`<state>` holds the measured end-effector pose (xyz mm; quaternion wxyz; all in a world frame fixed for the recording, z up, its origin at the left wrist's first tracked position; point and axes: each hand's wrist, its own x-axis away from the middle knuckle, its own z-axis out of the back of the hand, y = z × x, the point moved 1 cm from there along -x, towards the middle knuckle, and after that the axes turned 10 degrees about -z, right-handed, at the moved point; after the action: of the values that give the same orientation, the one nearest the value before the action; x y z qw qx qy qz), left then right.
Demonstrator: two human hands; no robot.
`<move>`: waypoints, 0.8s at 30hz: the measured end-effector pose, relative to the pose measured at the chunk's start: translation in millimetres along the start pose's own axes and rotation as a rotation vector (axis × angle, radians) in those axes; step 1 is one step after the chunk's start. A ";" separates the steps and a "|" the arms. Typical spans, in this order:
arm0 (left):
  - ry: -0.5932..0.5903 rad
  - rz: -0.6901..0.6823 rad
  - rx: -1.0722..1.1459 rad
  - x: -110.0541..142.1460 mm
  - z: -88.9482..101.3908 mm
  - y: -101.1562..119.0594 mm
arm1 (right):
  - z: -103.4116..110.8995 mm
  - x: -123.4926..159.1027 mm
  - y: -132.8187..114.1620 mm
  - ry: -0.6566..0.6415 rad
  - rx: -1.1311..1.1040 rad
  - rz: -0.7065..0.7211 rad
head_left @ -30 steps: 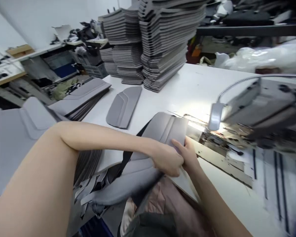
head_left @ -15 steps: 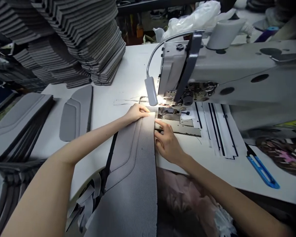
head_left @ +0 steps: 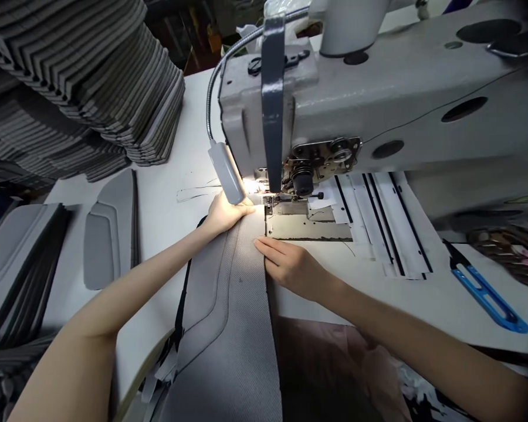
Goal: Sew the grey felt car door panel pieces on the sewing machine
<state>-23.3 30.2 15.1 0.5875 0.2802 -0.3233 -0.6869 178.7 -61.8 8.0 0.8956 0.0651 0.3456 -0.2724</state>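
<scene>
A long grey padded fabric panel (head_left: 242, 293) with curved stitched lines runs from the lower edge of the view up to the sewing machine (head_left: 255, 105). My left hand (head_left: 226, 212) lies on the panel's far end, fingertips pressing it close to the needle area, partly behind the small lamp (head_left: 227, 173). My right hand (head_left: 290, 264) pinches the panel's right edge a little nearer to me, thumb hidden. The panel's far right corner meets the presser foot (head_left: 269, 204) beside the metal needle plate (head_left: 303, 225).
Tall stacks of grey panels (head_left: 92, 88) stand at the back left, with more stitched panels (head_left: 103, 234) on the white table. Paper strips with black lines (head_left: 378, 228) lie right of the machine. Blue thread snips (head_left: 488, 296) rest farther right.
The view has shifted closer to the machine. My right hand has slid back along the panel's edge and now grips it. The panel's far end sits at the presser foot, my left hand still on it.
</scene>
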 end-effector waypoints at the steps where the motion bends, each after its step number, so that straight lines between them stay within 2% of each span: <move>1: 0.002 0.001 0.023 -2.5 -2.4 -1.7 | 0.8 0.3 1.5 -0.002 0.000 -0.006; 5: 0.045 -0.004 0.135 -11.9 -14.1 -11.3 | 4.6 1.1 8.0 -0.005 0.011 -0.028; 8: 0.089 0.026 0.141 -15.4 -20.2 -17.6 | 6.5 1.7 10.8 -0.014 0.024 -0.044; 10: 0.074 0.032 0.131 -16.1 -21.9 -18.7 | 6.6 2.0 11.3 -0.030 0.020 -0.055; 14: 0.031 -0.003 0.095 -14.2 -21.7 -9.9 | 5.9 2.2 10.4 -0.060 -0.015 -0.079; 17: 0.061 -0.043 -0.090 -5.0 -20.0 5.8 | 6.3 1.9 9.6 -0.062 -0.006 -0.084; 19: 0.075 -0.173 -0.302 7.2 -19.1 19.7 | 6.8 1.5 9.9 -0.063 0.025 -0.081; 22: -0.046 -0.493 -0.538 31.5 -21.3 39.1 | 7.3 1.1 12.0 -0.068 0.068 -0.067; 24: -0.111 -0.619 -0.615 45.9 -23.8 46.1 | 7.0 1.2 13.9 -0.070 0.088 -0.057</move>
<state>16.7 -22.6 35.4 0.3920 0.1387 -0.0357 -0.9087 191.0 -52.8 11.5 0.8953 0.0852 0.3033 -0.3149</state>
